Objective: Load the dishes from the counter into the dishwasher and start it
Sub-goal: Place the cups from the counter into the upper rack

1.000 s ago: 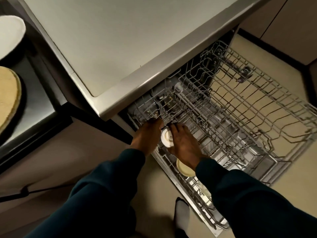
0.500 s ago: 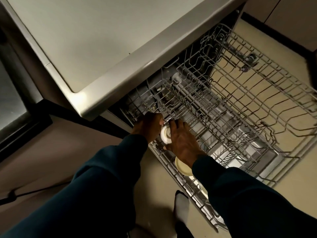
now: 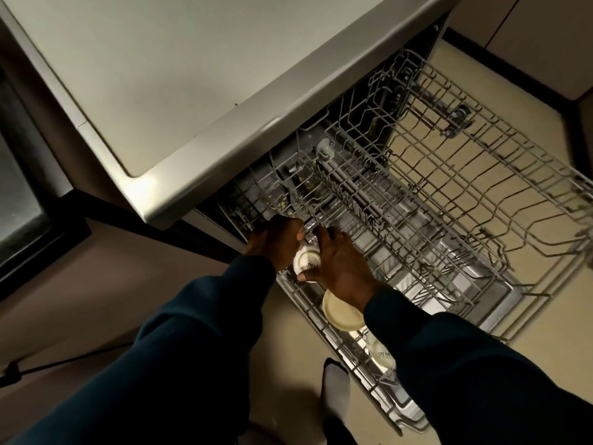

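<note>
A small white cup (image 3: 307, 261) with dark lettering sits between both my hands at the near left edge of the dishwasher's lower rack (image 3: 324, 319). My left hand (image 3: 278, 243) curls round its left side, and my right hand (image 3: 341, 266) holds its right side, thumb under it. Just below my right wrist a cream bowl (image 3: 340, 313) stands in the same rack, with another white cup (image 3: 382, 354) further toward me. The upper wire rack (image 3: 481, 194) is pulled out over the floor and holds nothing I can see.
The grey counter (image 3: 160, 75) overhangs the dishwasher opening right above my hands. A dark appliance front (image 3: 22, 200) stands at the left. My foot in a grey sock (image 3: 335, 399) is beside the rack's near edge. Beige floor and cabinet fronts (image 3: 545, 43) lie to the right.
The view shifted left and down, so the plates on the left counter left the frame. Both hands stayed on the white cup and turned it slightly in the rack.
</note>
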